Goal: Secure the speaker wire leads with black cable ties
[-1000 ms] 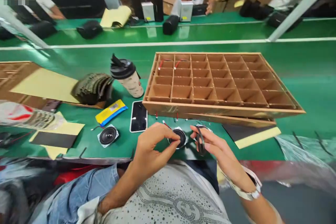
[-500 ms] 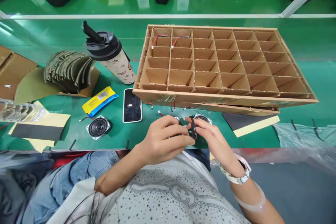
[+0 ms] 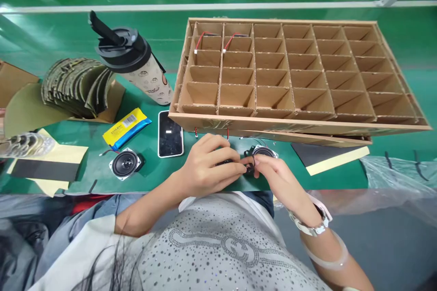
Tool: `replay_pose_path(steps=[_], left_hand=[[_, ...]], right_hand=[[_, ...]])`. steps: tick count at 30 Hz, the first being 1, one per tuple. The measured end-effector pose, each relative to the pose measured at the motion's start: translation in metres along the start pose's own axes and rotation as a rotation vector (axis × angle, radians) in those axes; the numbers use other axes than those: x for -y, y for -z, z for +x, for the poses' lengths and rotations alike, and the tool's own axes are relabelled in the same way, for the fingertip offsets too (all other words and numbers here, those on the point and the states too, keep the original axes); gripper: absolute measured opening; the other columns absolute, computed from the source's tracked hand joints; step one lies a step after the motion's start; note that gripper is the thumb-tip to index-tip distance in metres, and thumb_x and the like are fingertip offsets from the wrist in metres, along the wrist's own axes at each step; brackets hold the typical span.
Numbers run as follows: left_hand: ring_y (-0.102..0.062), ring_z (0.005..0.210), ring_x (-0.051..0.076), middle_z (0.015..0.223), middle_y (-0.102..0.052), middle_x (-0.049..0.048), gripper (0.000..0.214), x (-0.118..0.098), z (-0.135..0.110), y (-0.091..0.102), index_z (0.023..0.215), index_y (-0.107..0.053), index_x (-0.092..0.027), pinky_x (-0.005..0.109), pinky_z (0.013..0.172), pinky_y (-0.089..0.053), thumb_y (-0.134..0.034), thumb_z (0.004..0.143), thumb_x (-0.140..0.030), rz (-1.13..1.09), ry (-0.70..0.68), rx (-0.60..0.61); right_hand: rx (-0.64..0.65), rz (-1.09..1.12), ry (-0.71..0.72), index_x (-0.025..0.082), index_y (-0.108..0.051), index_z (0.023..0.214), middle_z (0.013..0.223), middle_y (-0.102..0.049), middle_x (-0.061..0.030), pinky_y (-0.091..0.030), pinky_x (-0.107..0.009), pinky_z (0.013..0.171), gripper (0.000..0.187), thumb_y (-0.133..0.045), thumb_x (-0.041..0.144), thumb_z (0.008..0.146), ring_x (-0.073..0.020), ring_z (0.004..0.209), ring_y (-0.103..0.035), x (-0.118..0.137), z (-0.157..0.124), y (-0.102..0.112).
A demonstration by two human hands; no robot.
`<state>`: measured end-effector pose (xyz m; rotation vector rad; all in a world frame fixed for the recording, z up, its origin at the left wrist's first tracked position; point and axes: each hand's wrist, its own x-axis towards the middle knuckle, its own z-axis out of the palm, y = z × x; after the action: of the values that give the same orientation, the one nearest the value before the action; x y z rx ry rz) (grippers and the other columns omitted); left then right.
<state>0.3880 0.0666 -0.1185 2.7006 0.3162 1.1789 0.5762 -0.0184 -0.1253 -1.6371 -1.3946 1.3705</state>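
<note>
My left hand (image 3: 209,167) is curled over a small round speaker on the green table, almost hiding it. My right hand (image 3: 276,177) pinches a thin black ring (image 3: 251,163) and holds it against that speaker, fingertips of both hands touching. A second speaker (image 3: 263,151) lies just behind my right hand. A third speaker (image 3: 125,163) with a red wire sits to the left, apart from both hands. Behind the hands stands a cardboard divider tray (image 3: 372,125); red wires (image 3: 204,36) show in its two far left cells.
A phone (image 3: 170,133) lies face up left of my hands, with a yellow and blue packet (image 3: 126,127) beside it. A lidded cup (image 3: 136,66) and a fanned stack of dark pads (image 3: 77,84) stand further left. Black foam on yellow backing (image 3: 329,158) lies right.
My view has tipped down and closer to the table. My right hand brought the black ring leftward onto the speaker that my left hand holds, and the hands have closed together.
</note>
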Motion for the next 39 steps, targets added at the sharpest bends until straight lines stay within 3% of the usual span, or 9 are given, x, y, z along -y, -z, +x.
replay_pose_path(steps=[5,8,11,13,21,24,32,39], left_hand=[[-0.053,0.078,0.017,0.084,-0.071,-0.0010,0.012,0.005,0.007,0.006,0.094,-0.069,-0.025,0.031,0.067,-0.043,-0.064,0.085,-0.019,-0.002,-0.037,0.069],[-0.053,0.084,0.019,0.095,-0.071,0.0010,0.015,0.007,0.014,0.013,0.096,-0.071,-0.026,0.033,0.073,-0.043,-0.063,0.086,-0.018,-0.024,-0.054,0.243],[-0.053,0.091,0.021,0.103,-0.069,0.0034,0.022,0.008,0.020,0.020,0.099,-0.071,-0.025,0.036,0.079,-0.042,-0.059,0.083,-0.015,-0.088,-0.029,0.426],[-0.053,0.093,0.021,0.106,-0.068,0.0044,0.025,0.010,0.022,0.022,0.100,-0.070,-0.024,0.037,0.081,-0.041,-0.057,0.081,-0.014,-0.107,-0.021,0.481],[-0.055,0.091,0.020,0.098,-0.070,0.0022,0.012,0.006,0.027,0.016,0.091,-0.068,-0.023,0.035,0.078,-0.040,-0.057,0.091,-0.019,0.025,-0.166,0.354],[-0.055,0.090,0.021,0.094,-0.070,0.0015,0.013,0.004,0.030,0.015,0.079,-0.066,-0.022,0.036,0.076,-0.041,-0.059,0.090,-0.019,0.042,-0.208,0.337],[-0.056,0.086,0.020,0.093,-0.069,0.0037,0.014,0.003,0.023,0.012,0.082,-0.063,-0.017,0.036,0.077,-0.042,-0.054,0.092,-0.018,0.065,-0.107,0.403],[-0.054,0.088,0.020,0.095,-0.069,0.0034,0.007,0.003,0.015,0.008,0.083,-0.065,-0.020,0.035,0.078,-0.041,-0.063,0.086,-0.015,0.026,-0.142,0.231]], right_hand=[[0.006,-0.038,0.020,0.011,-0.052,0.067,0.069,-0.052,-0.0023,-0.033,-0.019,0.063,0.040,-0.034,0.038,0.090,-0.0063,0.066,-0.043,-0.001,0.004,0.000],[0.005,-0.075,0.013,0.011,-0.043,0.062,0.060,-0.043,-0.0012,-0.027,-0.020,0.056,0.042,-0.035,0.040,0.090,-0.0053,0.060,-0.036,-0.002,0.006,0.000],[0.005,-0.114,0.002,0.010,-0.043,0.061,0.062,-0.044,-0.0018,-0.026,-0.021,0.057,0.042,-0.034,0.041,0.089,-0.0054,0.061,-0.038,-0.001,0.006,0.000],[-0.003,-0.136,-0.004,0.011,-0.045,0.060,0.064,-0.046,-0.0025,-0.027,-0.021,0.058,0.042,-0.034,0.040,0.088,-0.0060,0.063,-0.040,-0.001,0.005,0.001],[0.015,-0.175,-0.005,0.011,-0.042,0.056,0.058,-0.042,-0.0015,-0.025,-0.020,0.055,0.042,-0.033,0.040,0.085,-0.0047,0.057,-0.033,0.000,0.004,0.000],[0.019,-0.177,0.004,0.011,-0.042,0.056,0.057,-0.043,-0.0013,-0.024,-0.021,0.054,0.041,-0.034,0.039,0.085,-0.0046,0.056,-0.033,0.000,0.003,-0.001],[-0.014,-0.197,0.024,0.012,-0.052,0.065,0.063,-0.047,0.0012,-0.029,-0.018,0.058,0.034,-0.040,0.035,0.087,-0.0036,0.062,-0.038,-0.002,0.003,0.002],[0.000,-0.199,0.028,0.011,-0.049,0.058,0.055,-0.041,0.0016,-0.023,-0.019,0.052,0.036,-0.040,0.033,0.085,-0.0025,0.054,-0.032,-0.001,0.004,0.000]])
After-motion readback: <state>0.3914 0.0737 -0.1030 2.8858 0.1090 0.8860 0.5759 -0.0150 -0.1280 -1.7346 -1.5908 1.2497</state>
